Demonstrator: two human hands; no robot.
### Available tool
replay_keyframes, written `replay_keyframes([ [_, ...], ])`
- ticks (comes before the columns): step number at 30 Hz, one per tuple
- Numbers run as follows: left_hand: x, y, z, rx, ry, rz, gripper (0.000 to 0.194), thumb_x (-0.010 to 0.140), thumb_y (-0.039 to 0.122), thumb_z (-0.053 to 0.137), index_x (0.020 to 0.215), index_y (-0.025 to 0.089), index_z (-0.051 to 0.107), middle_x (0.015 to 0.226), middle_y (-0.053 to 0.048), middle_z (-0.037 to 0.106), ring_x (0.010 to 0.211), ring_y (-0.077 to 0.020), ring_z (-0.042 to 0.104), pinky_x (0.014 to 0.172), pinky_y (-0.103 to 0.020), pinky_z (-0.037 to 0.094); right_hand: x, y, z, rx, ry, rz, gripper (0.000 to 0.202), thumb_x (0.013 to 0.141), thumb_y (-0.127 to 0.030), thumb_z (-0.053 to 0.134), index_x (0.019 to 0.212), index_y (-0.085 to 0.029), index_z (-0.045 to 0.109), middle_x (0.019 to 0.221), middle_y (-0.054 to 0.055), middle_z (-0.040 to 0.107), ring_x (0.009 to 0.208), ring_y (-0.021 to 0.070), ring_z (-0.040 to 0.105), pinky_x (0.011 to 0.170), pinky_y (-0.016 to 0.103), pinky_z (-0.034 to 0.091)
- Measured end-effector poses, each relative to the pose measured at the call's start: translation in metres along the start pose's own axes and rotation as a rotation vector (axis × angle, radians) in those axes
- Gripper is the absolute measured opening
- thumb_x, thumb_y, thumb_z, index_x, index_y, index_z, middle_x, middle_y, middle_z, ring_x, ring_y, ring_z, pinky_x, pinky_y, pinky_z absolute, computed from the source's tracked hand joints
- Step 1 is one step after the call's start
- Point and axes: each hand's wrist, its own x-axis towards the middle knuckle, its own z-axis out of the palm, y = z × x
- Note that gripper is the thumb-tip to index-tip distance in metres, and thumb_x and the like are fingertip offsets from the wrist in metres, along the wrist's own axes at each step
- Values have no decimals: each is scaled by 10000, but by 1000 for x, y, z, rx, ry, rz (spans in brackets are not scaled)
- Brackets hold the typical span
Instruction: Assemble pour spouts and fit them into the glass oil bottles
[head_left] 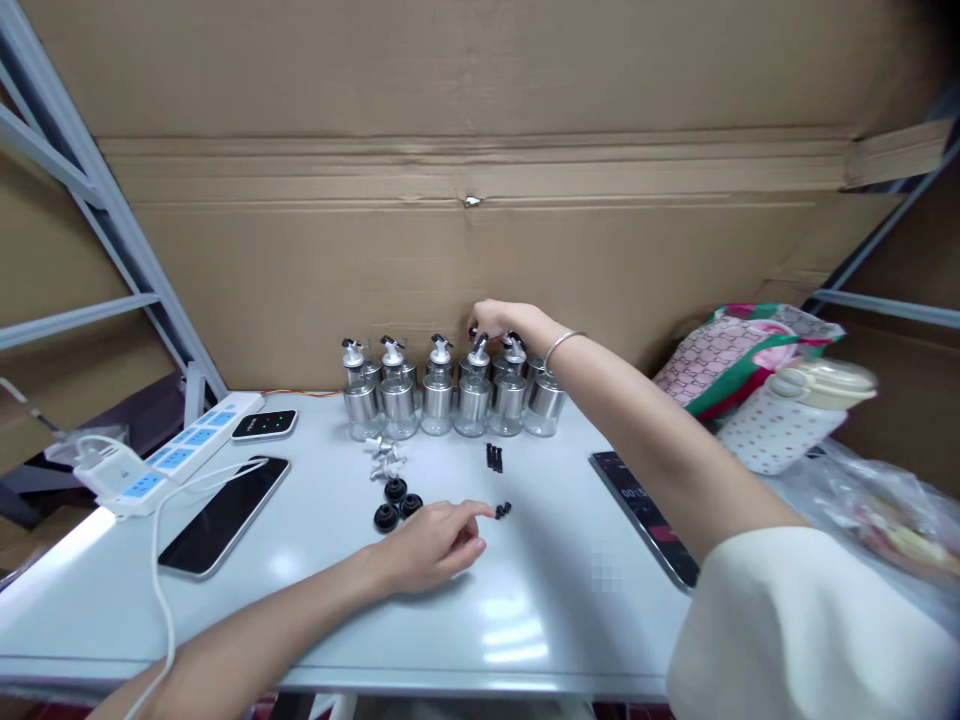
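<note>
Glass bottles (437, 405) with metal bands stand before creased cardboard (472, 270). The right hand (495, 318) is among rear tops; I can't tell its grip. The left hand (431, 548), unclenched, has its index at small black pieces (503, 510), ridged round caps (386, 517) alongside. The right forearm (667, 450) partly hides a phone (630, 500).

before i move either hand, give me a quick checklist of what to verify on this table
1. Front-row bottles upright: ok, all six stand.
2. Top on the rightmost front-row bottle: cannot tell, the right arm blocks it.
3. Right hand grip: cannot tell, its fingertips are hidden at the back row.
4. Left hand clear of the small black pieces: not ok, its index fingertip is right at them.
5. Three black round parts grouped: ok.
6. White cable clear of the left forearm: not ok, they cross in view.
</note>
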Motion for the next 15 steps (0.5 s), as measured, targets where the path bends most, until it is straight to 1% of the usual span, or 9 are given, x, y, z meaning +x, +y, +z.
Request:
replay_keyframes([
  [3, 0, -1, 0, -101, -12, -36, 331, 912, 282, 390, 1214, 164, 456, 819, -27, 607, 718, -140, 533, 727, -268, 436, 3, -3, -18, -216, -152, 69, 274, 766, -200, 684, 539, -67, 606, 416, -88, 463, 389, 10, 385, 500, 175, 365],
  [5, 1, -3, 0, -210, -8, -70, 332, 915, 285, 393, 1222, 167, 435, 790, -6, 582, 692, -124, 517, 689, -247, 421, 6, -12, -41, -326, -170, 73, 202, 693, -171, 708, 552, -43, 641, 432, -84, 480, 425, 2, 414, 554, 184, 356],
  [6, 1, -5, 0, -265, -4, -88, 329, 915, 286, 398, 1222, 170, 425, 777, 4, 571, 684, -118, 511, 680, -241, 414, 6, -20, -54, -371, -157, 70, 147, 604, -145, 769, 590, -48, 660, 450, -77, 501, 452, 23, 439, 559, 200, 361],
  [7, 2, -6, 0, -316, 1, -105, 325, 914, 289, 409, 1218, 173, 417, 769, 11, 564, 680, -114, 508, 677, -239, 409, 4, -30, -68, -404, -143, 65, 180, 543, -141, 805, 633, -56, 675, 490, -62, 535, 493, 47, 475, 567, 211, 370],
  [8, 2, -6, 0, -362, 4, -121, 326, 910, 295, 427, 1212, 175, 409, 769, 15, 560, 680, -112, 507, 676, -240, 405, 1, -42, -81, -435, -107, 42, 201, 564, -167, 805, 677, -59, 680, 571, -37, 587, 557, 62, 517, 592, 215, 378],
  [9, 2, -7, 0, -404, 6, -136, 336, 901, 301, 454, 1208, 177, 399, 779, 15, 560, 682, -110, 506, 672, -240, 402, -6, -57, -94, -502, -58, -16, 211, 624, -220, 779, 713, -56, 681, 673, -6, 631, 630, 74, 555, 620, 218, 386],
  [11, 3, -8, 1, -489, 13, -168, 413, 862, 302, 533, 1219, 190, 357, 834, 8, 562, 681, -103, 507, 650, -238, 395, -26, -88, -113, -608, 16, -105, 264, 733, -296, 693, 782, -36, 684, 850, 42, 657, 757, 87, 587, 665, 221, 385],
  [13, 4, -8, 3, -575, 46, -191, 567, 793, 283, 631, 1245, 218, 294, 930, -3, 550, 665, -84, 509, 646, -239, 398, -52, -115, -124, -642, 106, -134, 282, 698, -262, 727, 881, -49, 697, 879, 54, 654, 780, 108, 579, 658, 241, 385],
  [15, 4, -11, 7, -659, 109, -193, 753, 719, 268, 717, 1282, 264, 217, 1052, -22, 513, 647, -59, 523, 674, -255, 417, -79, -133, -123, -606, 193, -137, 271, 683, -187, 729, 930, -78, 702, 816, 30, 637, 754, 118, 566, 642, 262, 384],
])
